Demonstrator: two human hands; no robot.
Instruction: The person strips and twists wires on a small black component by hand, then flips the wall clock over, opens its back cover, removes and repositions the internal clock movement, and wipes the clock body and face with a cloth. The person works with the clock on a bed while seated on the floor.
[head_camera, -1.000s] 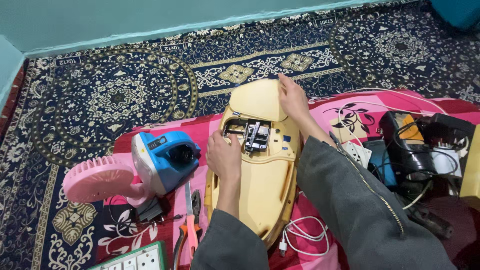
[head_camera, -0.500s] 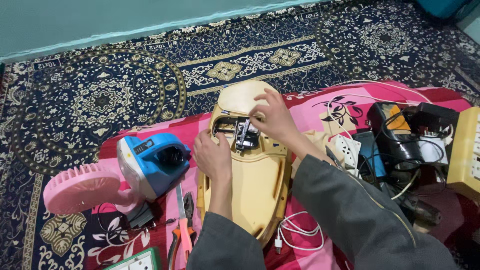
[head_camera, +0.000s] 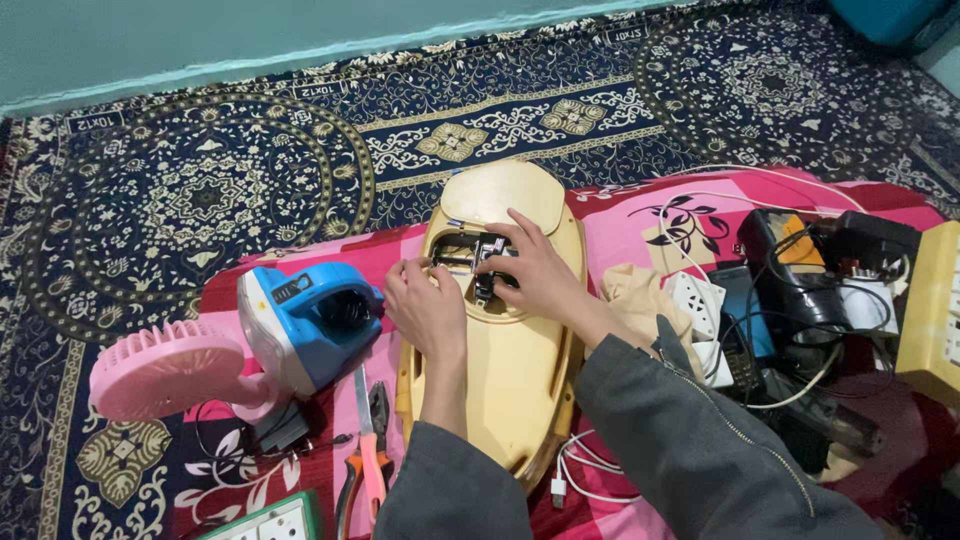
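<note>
Mid-frame, the casing (head_camera: 505, 380) lies open; left hand (head_camera: 428, 312) steadies its rim, right hand (head_camera: 530, 275) pinches the mechanism (head_camera: 478, 262), not yet freed.

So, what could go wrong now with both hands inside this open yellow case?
The right hand covers the black part in the case, so wires under the fingers could get pulled unseen. The left hand only rests at the opening's edge, so the case might slide on the cloth. The pliers lie close beside the left forearm and could be knocked.
</note>
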